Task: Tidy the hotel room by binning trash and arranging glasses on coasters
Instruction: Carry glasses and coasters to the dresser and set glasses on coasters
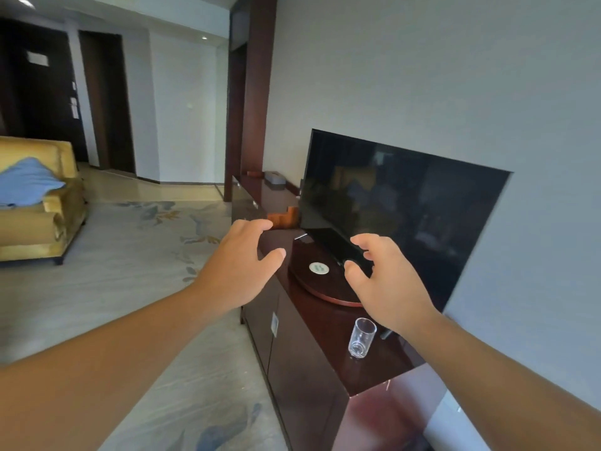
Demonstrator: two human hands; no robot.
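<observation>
A clear empty glass (361, 341) stands upright near the front end of the dark wooden TV cabinet (309, 369). Beyond it lies a round dark wooden tray (312, 284) with a small white round coaster (319, 268) on it. My left hand (242, 265) hovers over the cabinet's left edge, fingers spread and loosely bent, holding nothing. My right hand (387, 281) hangs above the tray's right side with fingers loosely curled, also empty. The glass sits just below my right wrist, untouched.
A black TV (406, 206) stands on the cabinet behind the tray. Small wooden blocks (284, 218) and a grey box (274, 178) lie further along the cabinet. A yellow armchair (39, 209) with a blue cloth stands at the left on patterned carpet.
</observation>
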